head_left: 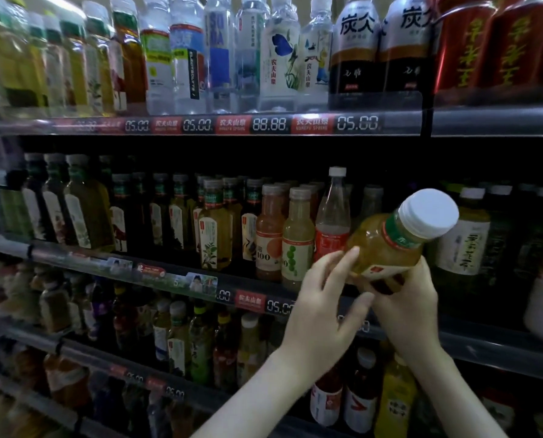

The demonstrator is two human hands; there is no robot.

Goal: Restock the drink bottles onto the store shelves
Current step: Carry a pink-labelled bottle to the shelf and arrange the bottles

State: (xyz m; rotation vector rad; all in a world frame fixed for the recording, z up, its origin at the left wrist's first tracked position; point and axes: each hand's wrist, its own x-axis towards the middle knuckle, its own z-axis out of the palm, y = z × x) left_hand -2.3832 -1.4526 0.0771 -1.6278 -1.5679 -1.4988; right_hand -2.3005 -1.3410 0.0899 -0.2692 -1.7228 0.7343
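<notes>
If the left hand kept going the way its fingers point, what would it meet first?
The tilted yellow bottle that the right hand grips. The left hand's fingers point up-right at its side and look almost on it, though depth is unclear.

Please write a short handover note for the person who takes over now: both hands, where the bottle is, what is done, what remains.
Right hand grips the lower part of the yellow drink bottle, which is tilted, white cap toward upper right.
Left hand: straight fingers touch its side.
The bottle is in the air before the middle shelf, not yet placed.
Left to do: stand it on the shelf.
</notes>
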